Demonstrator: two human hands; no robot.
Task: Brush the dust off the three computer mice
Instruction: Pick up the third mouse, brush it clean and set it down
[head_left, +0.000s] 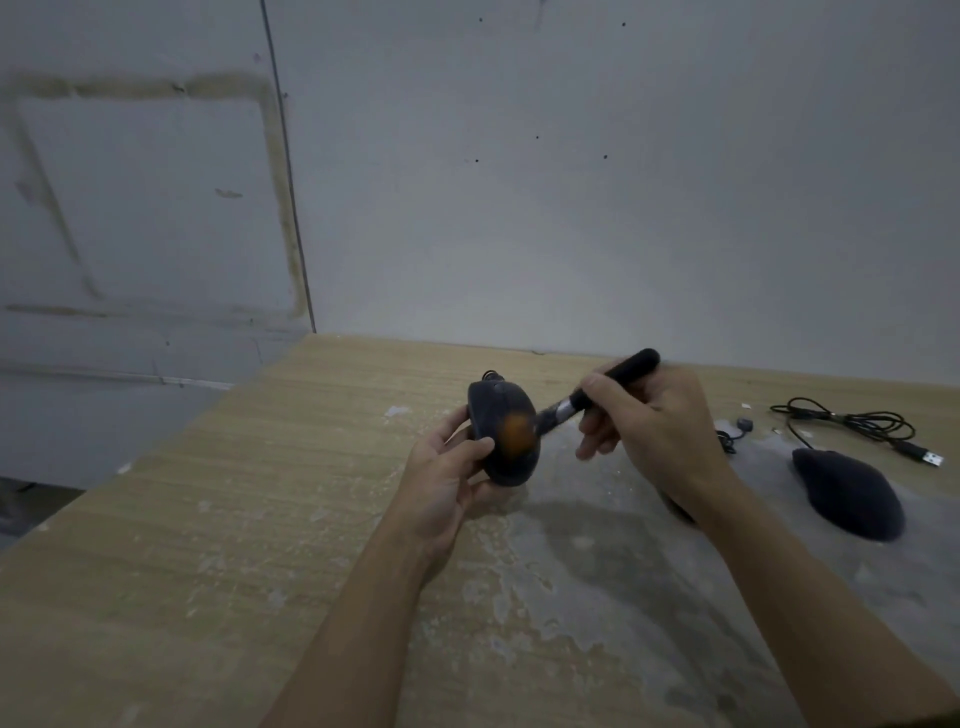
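Observation:
My left hand (447, 470) holds a dark mouse (501, 431) with an orange patch, lifted above the wooden table (208, 545) and tilted with its top toward me. My right hand (649, 426) grips a black brush (613, 382) by the handle. The blurred bristles touch the right side of the held mouse. A second dark mouse (849, 493) lies on the table at the right, with its black cable (852, 421) coiled behind it. Part of a third dark object (680, 509) shows under my right wrist, mostly hidden.
The table top is worn, with grey patches and pale dust around the middle and right. A small dark plug (744, 423) and thin cable lie behind my right hand. A grey wall stands close behind the table. The table's left edge drops off to the floor.

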